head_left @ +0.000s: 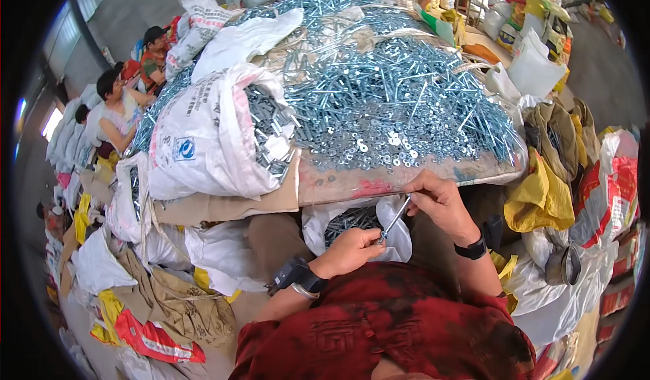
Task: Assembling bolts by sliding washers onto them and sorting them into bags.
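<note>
In the head view, the person holds one long silver bolt (395, 217) between both hands, just in front of the near edge of the big heap of bolts and washers (386, 102). The right hand (439, 200) pinches the bolt's upper end with closed fingertips; the left hand (349, 250) is curled shut on its lower end, which points down toward the open white bag of bolts (352, 221) lying directly below the heap's near edge. Whether a washer or nut sits on the shank is too small to tell.

Loose washers (379, 151) lie scattered at the heap's near rim, right above the hands. A bulging white sack (203, 136) leans against the heap's left side, its torn mouth showing more bolts. Other people sit at the heap's far left side.

Judged from this, the main risk is a slip: the bolt is thin and held only at its tips, so a loosened pinch would probably drop it into the bag, where it would be lost among the others. A nudge against the board under the heap could also send washers sliding off the rim. The leaning sack looks overfull and could spill further.
</note>
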Tool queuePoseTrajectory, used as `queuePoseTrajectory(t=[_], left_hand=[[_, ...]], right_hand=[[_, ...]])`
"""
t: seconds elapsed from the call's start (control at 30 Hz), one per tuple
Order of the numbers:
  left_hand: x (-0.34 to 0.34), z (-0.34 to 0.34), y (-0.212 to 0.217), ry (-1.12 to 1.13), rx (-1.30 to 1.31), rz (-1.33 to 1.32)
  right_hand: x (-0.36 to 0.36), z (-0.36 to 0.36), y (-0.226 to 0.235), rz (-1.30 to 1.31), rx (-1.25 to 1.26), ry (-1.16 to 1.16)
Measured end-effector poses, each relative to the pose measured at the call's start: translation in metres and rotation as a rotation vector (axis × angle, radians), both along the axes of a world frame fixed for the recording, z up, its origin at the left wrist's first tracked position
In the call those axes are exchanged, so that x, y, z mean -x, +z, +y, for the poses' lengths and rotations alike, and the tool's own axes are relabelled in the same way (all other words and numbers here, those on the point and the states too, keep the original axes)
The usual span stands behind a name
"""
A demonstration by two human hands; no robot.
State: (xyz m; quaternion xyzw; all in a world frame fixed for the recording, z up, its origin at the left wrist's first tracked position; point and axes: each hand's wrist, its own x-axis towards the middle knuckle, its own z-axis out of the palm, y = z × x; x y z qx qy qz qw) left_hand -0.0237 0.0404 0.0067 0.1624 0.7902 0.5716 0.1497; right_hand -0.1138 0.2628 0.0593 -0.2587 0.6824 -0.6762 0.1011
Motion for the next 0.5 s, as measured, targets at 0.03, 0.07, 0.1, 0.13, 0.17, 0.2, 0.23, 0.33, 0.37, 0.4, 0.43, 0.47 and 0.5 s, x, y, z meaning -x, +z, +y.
queuePoseTrajectory(t=[0.03,0.07,0.1,0.13,0.17,0.2,0.23,0.33,0.37,0.4,0.43,0.47,0.5], left_hand=[[-0.002,-0.001,0.002,0.004,0.032,0.031],[-0.005,-0.002,0.004,0.009,0.064,0.062],[-0.007,-0.003,0.003,0.025,0.065,0.064],[-0.008,-0.004,0.001,0.022,0.044,0.083],[-0.01,-0.006,0.001,0.02,0.024,0.102],[-0.012,-0.007,0.008,0.022,0.09,0.114],[-0.015,-0.008,0.012,0.036,0.093,0.116],[-0.019,-0.006,0.012,0.201,0.139,0.2],[-0.021,-0.005,0.012,0.209,0.14,0.202],[-0.022,-0.003,0.012,0.236,0.071,0.213],[-0.023,-0.002,0.013,0.265,0.004,0.224],[-0.023,-0.001,0.012,0.269,0.005,0.224],[-0.022,-0.001,0.009,0.275,-0.022,0.248]], right_hand=[[-0.001,0.0,0.001,0.005,0.0,0.014],[-0.002,0.002,0.001,-0.027,-0.011,0.052],[-0.003,0.002,0.0,-0.062,-0.023,0.091],[-0.006,-0.001,0.0,-0.022,-0.031,0.091],[-0.009,-0.004,0.0,-0.017,-0.03,0.108],[-0.012,-0.005,0.001,-0.033,-0.028,0.092],[-0.016,-0.007,0.003,-0.047,-0.027,0.076],[-0.029,-0.017,0.002,-0.205,0.128,0.131],[-0.033,-0.021,0.0,-0.279,0.195,0.177],[-0.038,-0.023,-0.004,-0.292,0.115,0.23],[-0.041,-0.031,-0.016,-0.293,0.096,0.283],[-0.041,-0.036,-0.025,-0.251,0.127,0.265],[-0.04,-0.04,-0.031,-0.212,0.157,0.244]])
